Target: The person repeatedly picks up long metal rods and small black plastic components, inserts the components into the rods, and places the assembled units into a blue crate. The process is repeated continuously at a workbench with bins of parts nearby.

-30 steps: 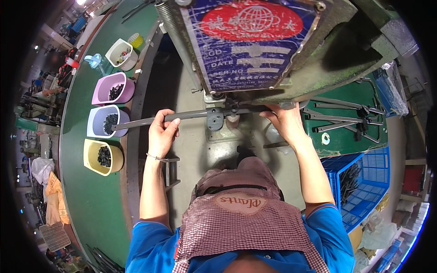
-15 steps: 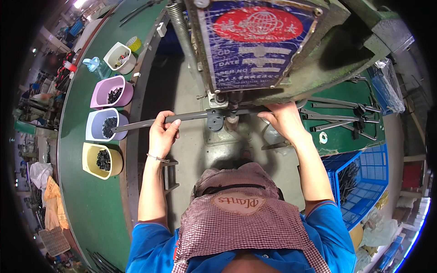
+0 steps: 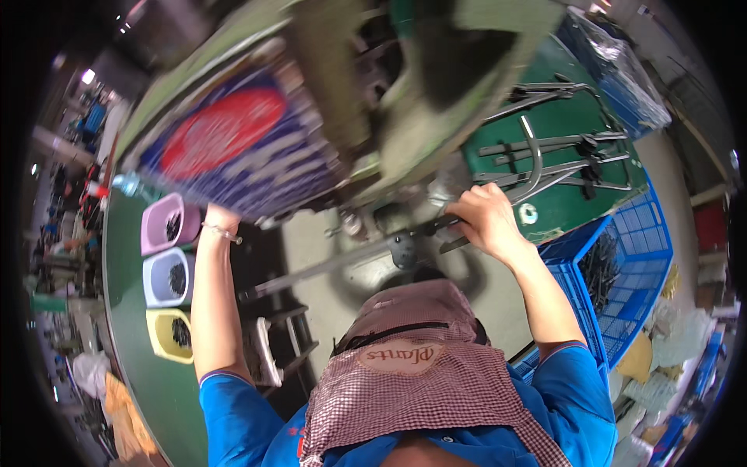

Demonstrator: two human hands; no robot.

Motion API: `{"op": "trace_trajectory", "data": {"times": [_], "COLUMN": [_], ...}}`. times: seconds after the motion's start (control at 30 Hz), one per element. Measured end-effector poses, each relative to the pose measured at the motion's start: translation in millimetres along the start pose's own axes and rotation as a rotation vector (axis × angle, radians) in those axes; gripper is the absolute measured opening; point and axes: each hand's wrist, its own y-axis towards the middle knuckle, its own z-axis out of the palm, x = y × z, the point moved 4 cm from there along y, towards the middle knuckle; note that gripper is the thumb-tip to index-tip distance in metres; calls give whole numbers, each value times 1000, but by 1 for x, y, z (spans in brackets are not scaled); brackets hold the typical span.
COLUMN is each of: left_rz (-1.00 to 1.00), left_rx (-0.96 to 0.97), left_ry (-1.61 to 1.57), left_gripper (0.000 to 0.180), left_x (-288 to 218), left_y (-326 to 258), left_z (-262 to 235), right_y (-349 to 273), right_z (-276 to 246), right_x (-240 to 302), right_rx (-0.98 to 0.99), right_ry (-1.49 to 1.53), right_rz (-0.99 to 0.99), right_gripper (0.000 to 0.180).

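Observation:
My right hand (image 3: 486, 220) is closed around a grey metal tube (image 3: 331, 268), which slants down to the left in front of my apron. A dark rounded bracket (image 3: 402, 252) sits on the tube, left of that hand. A bent, shiny tube end (image 3: 535, 159) shows just beyond my right hand; whether it belongs to the held tube I cannot tell. My left hand (image 3: 223, 215) is off the tube, reaching forward beside the pink bin (image 3: 152, 226). The machine's blue and red plate (image 3: 257, 148) hides its fingers.
A pale blue bin (image 3: 157, 281) and a yellow bin (image 3: 162, 338) with small black parts stand on the left green bench (image 3: 128, 303). Folded metal frames (image 3: 591, 167) lie on the right green table (image 3: 556, 66). Beneath is a blue crate (image 3: 642, 303) holding dark parts.
My left hand has let go of the tube and moved forward and left. The right hand has drawn the tube nearer to me, its left end dropping. The view has turned, smearing the machine.

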Motion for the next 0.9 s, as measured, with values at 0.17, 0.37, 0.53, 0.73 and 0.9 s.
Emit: {"op": "trace_trajectory", "data": {"times": [0.17,0.37,0.53,0.73,0.9], "left_rz": [168,289,394,416,254], "left_rx": [13,32,30,-90,-129], "left_ry": [599,972,1069,1107,1128], "left_gripper": [11,9,10,9,8], "left_x": [45,42,34,15,22], "left_y": [110,164,177,154,148], "left_z": [29,69,90,107,103], "right_y": [-38,-97,-127,-115,-42], "right_z": [-35,-110,-178,-200,-192], "right_x": [-66,-183,-294,-413,-448], "right_rx": [2,35,118,311,482], "right_ry": [80,-8,-63,56,95], "right_rz": [-22,138,281,402,565], "right_gripper": [36,35,33,40,40]}}
